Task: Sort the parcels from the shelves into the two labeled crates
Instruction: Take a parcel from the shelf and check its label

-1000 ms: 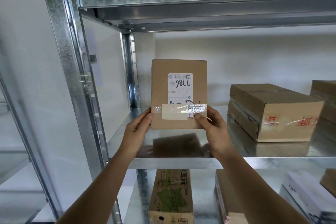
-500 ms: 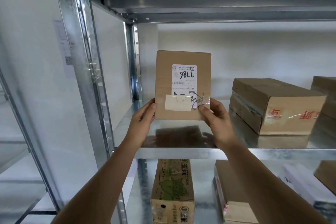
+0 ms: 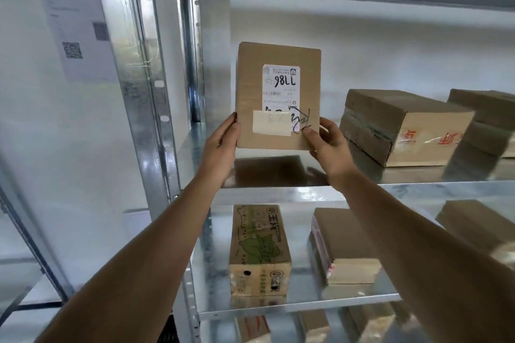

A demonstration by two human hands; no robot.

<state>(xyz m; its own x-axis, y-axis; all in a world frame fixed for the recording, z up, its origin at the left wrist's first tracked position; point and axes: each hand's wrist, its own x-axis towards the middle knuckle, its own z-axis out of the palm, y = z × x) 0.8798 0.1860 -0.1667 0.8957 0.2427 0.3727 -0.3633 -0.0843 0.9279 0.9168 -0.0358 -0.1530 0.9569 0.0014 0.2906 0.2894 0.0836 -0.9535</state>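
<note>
Fingers of the left hand (image 3: pixel 220 145) and right hand (image 3: pixel 328 145) pinched the flat parcel's (image 3: pixel 278 92) lower corners, holding it upright above the shelf (image 3: pixel 418 189). So shallow a grip, probably thumb-tip only, could let it tip forward and drop.

Only the person's two forearms and hands are in sight. Both arms are bare from the lower edge of the view to the wrists, with no sleeve or cuff over them. The bare left hand (image 3: pixel 220 147) wears nothing on its wrist or on the fingers that show. The bare right hand (image 3: pixel 328 147) is likewise ungloved, its wrist plain, its thumbnail trimmed short. Both forearms are slim and smooth, with little visible hair.
</note>
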